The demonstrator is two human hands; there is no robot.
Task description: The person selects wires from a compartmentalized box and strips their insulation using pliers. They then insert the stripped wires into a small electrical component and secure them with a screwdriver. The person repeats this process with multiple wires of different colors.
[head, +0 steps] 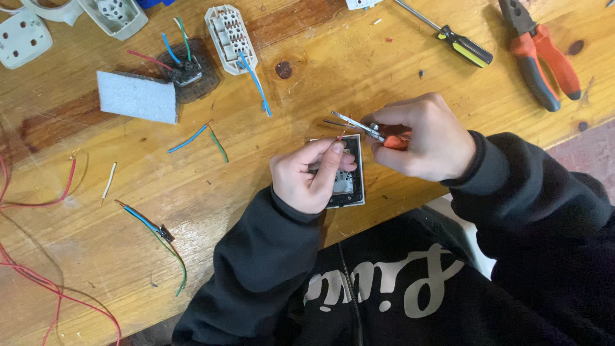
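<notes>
Two hands at work near the bench's front edge. Left hand (312,176) rests over a small square switch module (351,186), dark-faced with a pale frame, lying flat on the wooden bench (397,77); thumb and forefinger pinch a short red wire end (339,137) at the module's 12 o'clock edge. Right hand (426,136), at the module's 2 o'clock, is closed around small orange-handled pliers (371,128), slim tips pointing toward 9 o'clock, slightly parted, just beside the wire. Module: judged light, rigid plastic, prone to slide; best steadied by its frame edges. Wire: thin, springy, easily kinked; grip close to the bared tip. At 1 o'clock, well apart: screwdriver (458,43), large red pliers (541,54).
</notes>
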